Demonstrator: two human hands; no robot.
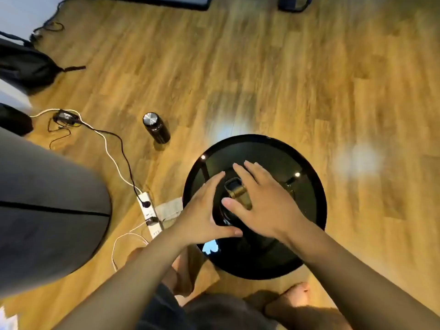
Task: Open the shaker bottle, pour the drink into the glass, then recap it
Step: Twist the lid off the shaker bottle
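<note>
Your left hand (202, 215) wraps the near-left side of the shaker bottle (234, 198), which stands upright on the round black table (309, 210) — fingers curved round its dark lid, thumb along the near edge. Your right hand (264, 201) lies over the top with fingers spread and flat, thumb beside the brass-coloured flip cap; whether it grips, you cannot tell. The glass (289, 189) sits mostly hidden behind that hand, and a dark canister (156, 127) stands apart on the wood floor (262, 67).
</note>
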